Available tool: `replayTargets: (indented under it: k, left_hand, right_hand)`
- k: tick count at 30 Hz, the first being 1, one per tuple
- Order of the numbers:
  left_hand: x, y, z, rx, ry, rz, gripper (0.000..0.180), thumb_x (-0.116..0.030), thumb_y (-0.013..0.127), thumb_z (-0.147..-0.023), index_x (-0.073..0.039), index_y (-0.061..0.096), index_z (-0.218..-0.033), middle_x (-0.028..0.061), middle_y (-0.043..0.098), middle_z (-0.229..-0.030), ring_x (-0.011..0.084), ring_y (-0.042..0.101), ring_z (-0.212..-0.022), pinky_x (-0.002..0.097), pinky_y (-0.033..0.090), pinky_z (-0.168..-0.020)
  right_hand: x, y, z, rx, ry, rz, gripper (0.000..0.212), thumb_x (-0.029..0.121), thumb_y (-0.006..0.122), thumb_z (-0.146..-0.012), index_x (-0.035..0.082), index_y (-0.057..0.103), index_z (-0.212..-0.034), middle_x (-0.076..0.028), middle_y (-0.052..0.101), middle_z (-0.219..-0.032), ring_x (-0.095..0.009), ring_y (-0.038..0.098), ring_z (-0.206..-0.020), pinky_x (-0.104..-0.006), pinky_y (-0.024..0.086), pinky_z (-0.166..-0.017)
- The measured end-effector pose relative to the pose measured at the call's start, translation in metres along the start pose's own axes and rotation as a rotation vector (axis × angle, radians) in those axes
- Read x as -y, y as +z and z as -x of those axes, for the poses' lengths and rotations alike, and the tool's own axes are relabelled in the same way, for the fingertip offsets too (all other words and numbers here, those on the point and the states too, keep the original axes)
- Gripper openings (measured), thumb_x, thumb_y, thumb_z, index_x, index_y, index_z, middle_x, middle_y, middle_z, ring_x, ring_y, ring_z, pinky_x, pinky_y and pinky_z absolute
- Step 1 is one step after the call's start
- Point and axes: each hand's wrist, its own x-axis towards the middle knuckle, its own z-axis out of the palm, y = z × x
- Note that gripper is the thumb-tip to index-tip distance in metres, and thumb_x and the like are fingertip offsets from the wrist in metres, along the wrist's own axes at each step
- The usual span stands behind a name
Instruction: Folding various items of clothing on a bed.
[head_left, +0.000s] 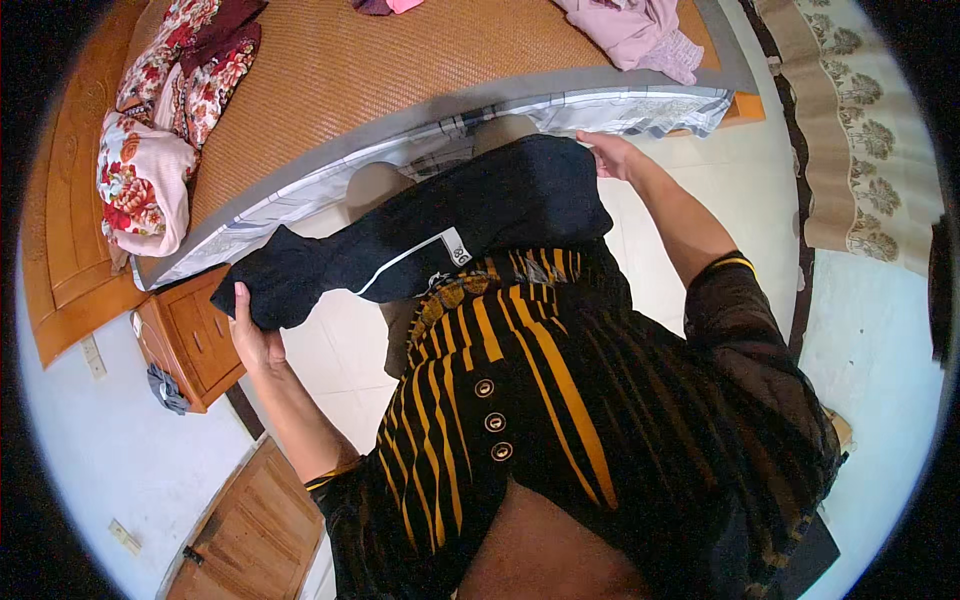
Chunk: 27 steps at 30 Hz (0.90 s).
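A long black garment (520, 195) with a thin white line and a small white patch is stretched sideways across my lap. Its kind cannot be made out for certain; it looks folded lengthwise. My left hand (258, 335) is closed on its narrower, bunched left end, thumb on top. At the wider right end, my right hand (612, 158) grips the upper corner, some of its fingers hidden behind the cloth. Between the two hands the fabric hangs slightly slack and slopes down to the left.
Ahead stands a bed with a woven brown mat (400, 60). Floral clothes (150, 170) lie at its left, a pale pink garment (640, 35) at its right. A wooden nightstand (200, 335) is at the left, a patterned curtain (850, 120) at the right. Pale floor tiles (335, 345) show below.
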Motion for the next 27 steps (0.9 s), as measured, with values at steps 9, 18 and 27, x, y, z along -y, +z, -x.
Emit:
replayTargets:
  k: [9,18,27]
  left_hand:
    - [0.000,-0.002,0.001,-0.030,-0.012,0.012,0.047,-0.024,0.065,-0.079,-0.002,0.046,-0.117,0.0118,0.054,-0.111,0.0245,0.054,-0.101,0.0375,0.045,-0.086]
    - [-0.001,-0.005,-0.014,0.019,-0.042,0.035,0.046,-0.022,0.064,-0.079,-0.001,0.046,-0.117,0.0120,0.054,-0.112,0.0248,0.053,-0.102,0.0372,0.043,-0.088]
    - [-0.030,-0.030,-0.015,-0.028,0.105,-0.035,0.044,-0.020,0.063,-0.080,-0.001,0.048,-0.115,0.0111,0.055,-0.110,0.0226,0.052,-0.103,0.0348,0.041,-0.090]
  right_hand:
    - [0.009,0.025,-0.017,0.300,-0.126,0.005,0.055,0.026,0.066,-0.075,0.014,0.045,-0.123,-0.001,0.050,-0.117,-0.015,0.047,-0.103,-0.0270,0.036,-0.087]
    - [0.023,0.012,-0.051,0.297,-0.430,0.681,0.039,0.008,0.062,-0.066,0.010,0.054,-0.104,-0.002,0.054,-0.098,-0.016,0.049,-0.094,-0.0278,0.038,-0.082]
    - [0.102,0.032,0.009,0.345,-0.472,1.195,0.027,0.011,0.062,-0.069,0.003,0.057,-0.094,-0.002,0.055,-0.090,-0.012,0.049,-0.087,-0.0269,0.041,-0.078]
